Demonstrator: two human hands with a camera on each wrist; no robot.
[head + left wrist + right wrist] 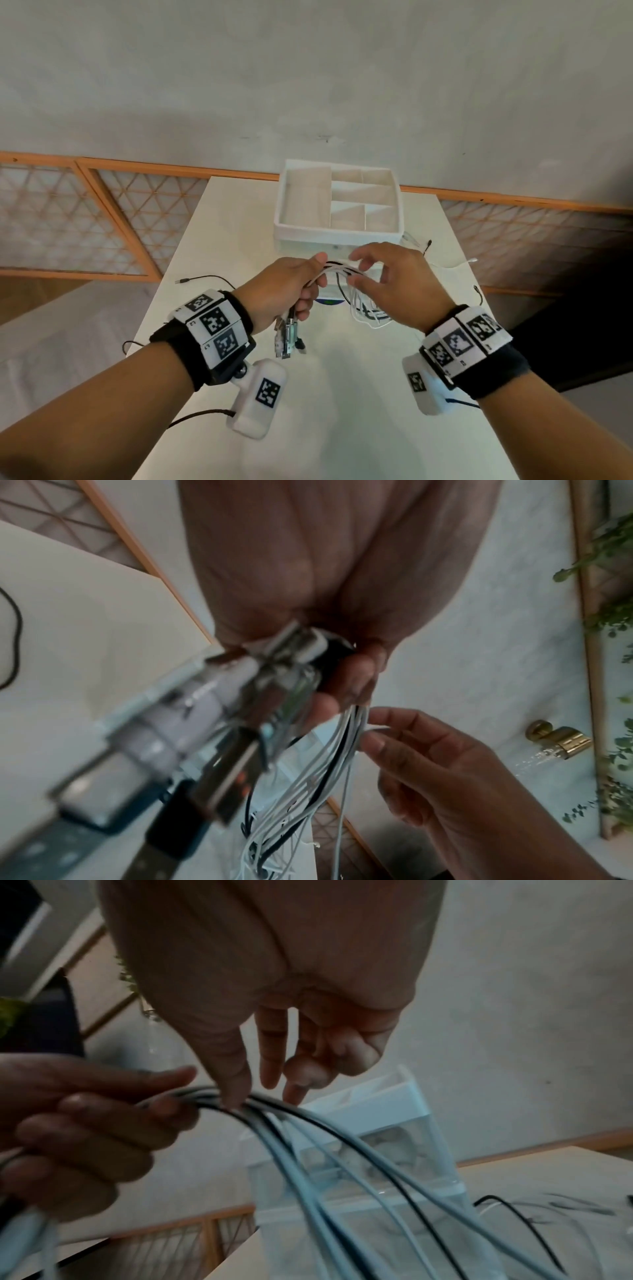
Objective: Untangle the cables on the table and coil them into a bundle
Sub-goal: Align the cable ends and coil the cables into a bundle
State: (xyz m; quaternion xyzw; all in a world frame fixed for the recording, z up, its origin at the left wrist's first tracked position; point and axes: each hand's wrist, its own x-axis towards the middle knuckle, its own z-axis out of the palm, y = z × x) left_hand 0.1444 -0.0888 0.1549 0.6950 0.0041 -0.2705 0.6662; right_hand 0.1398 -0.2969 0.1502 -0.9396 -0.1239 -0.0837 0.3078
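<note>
Your left hand (287, 291) is gripping the cables (342, 269) above the counter (342, 394) — plugs (286, 337) dangling below your fist — while your right hand (394, 284), fingers loosely spread, is touching the strands arching toward the divided white box (337, 202).

The cables (342, 269) are mostly white, with a few black strands running among them; in the right wrist view the white ones take a pale blue cast. Their plugs (287, 337) are silver metal with grey and black housings, and one seems to carry small orange marks, though the blur there leaves it unsure. The table (329, 394) is plain off-white. The divided box (337, 233) is white with cream compartments. The wristbands (236, 308) are black, bearing white tiles printed with black square-code patterns. The wall is mottled grey; the screen (85, 219) behind has orange frames and a triangular lattice.
</note>
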